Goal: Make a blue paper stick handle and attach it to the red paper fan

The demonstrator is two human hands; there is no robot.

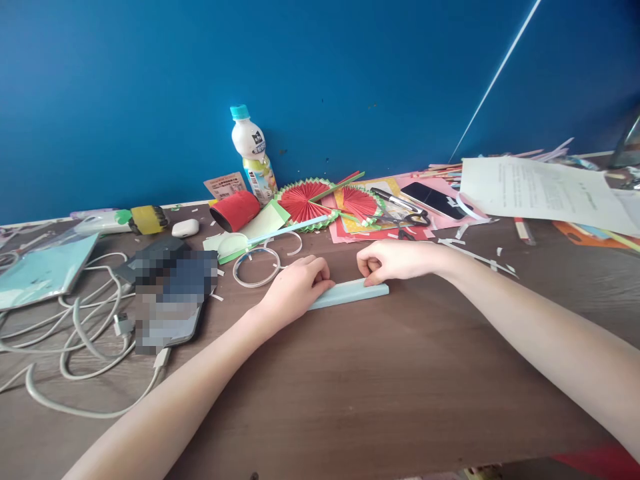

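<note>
A narrow, folded strip of light blue paper (353, 292) lies flat on the brown wooden desk (380, 393). My left hand (295, 290) presses down on its left end with the fingers curled together. My right hand (395, 261) pinches and presses the strip's right part, fingers bent and closed on it. Both forearms reach in from the near edge.
Behind the hands lie red and green pleated paper fans (327, 200), a red paper roll (235, 210), a drink bottle (253, 160), paper rings (257, 267), scissors (407, 217), a phone (433, 199) and printed sheets (540, 193). White cables (85, 347), an earbuds case (185, 228) and a blurred device (170, 300) fill the left.
</note>
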